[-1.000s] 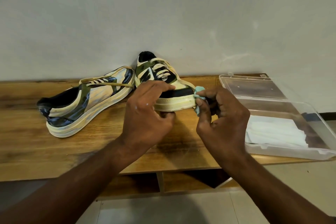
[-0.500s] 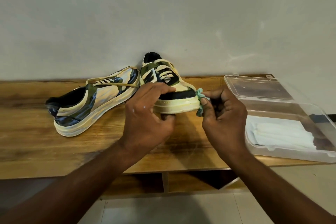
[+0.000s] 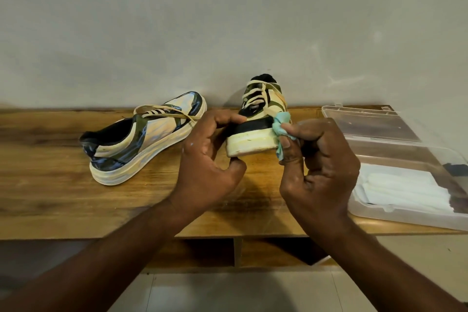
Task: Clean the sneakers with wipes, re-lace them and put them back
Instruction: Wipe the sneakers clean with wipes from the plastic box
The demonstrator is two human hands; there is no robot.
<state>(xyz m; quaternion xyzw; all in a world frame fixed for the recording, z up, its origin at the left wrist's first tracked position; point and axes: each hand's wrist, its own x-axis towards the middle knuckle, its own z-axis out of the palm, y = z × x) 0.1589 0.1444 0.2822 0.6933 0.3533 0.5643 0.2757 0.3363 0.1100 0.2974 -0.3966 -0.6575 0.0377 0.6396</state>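
Against a bare grey wall, a wooden surface (image 3: pixel 63 200) carries two sneakers. The left hand (image 3: pixel 210 159) grips the toe of the near sneaker (image 3: pixel 253 134) while the right hand (image 3: pixel 319 167) pinches a green wipe (image 3: pixel 279 124) against its sole edge. Hard rubbing could twist the shoe loose or tear the bunched wipe; the second sneaker (image 3: pixel 141 139) lies well apart.

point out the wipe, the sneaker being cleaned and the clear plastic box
wipe (image 3: pixel 280 124): head view, on the bunched green part against the toe.
sneaker being cleaned (image 3: pixel 250 140): head view, on the cream sole at the toe.
clear plastic box (image 3: pixel 405 215): head view, on its near wall.
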